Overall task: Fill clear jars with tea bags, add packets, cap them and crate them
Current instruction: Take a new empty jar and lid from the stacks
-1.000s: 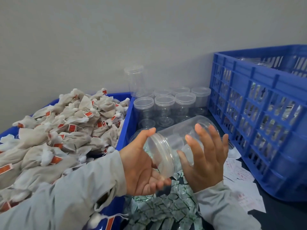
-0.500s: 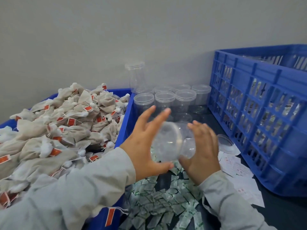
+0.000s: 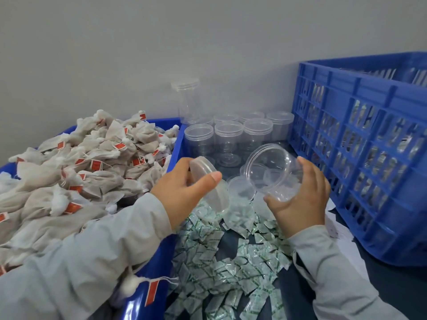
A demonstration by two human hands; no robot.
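Two hands work above the dark worktop [image 3: 392,287], both in pale grey sleeves. The left hand [image 3: 184,192] holds a clear lid [image 3: 211,188] on edge, thumb curled over its rim and fingers behind it, so its grip pinches the lid. The right hand [image 3: 302,199] cups an open clear jar [image 3: 272,172] from below and behind, fingers curled round the wall, the mouth tilted up and toward the left hand; the jar looks empty. Lid and jar are apart, with a small gap between them. Below them a loose spread of small green-and-white packets [image 3: 231,269] lies on the worktop. At the left a blue bin [image 3: 159,269] is heaped with tea bags [image 3: 87,172] bearing red tags. Behind the hands stand capped empty jars [image 3: 228,137] in rows, one tall jar [image 3: 186,98] at the wall. At the right a blue slatted crate [image 3: 360,158] holds filled jars, dimly seen through its slots.
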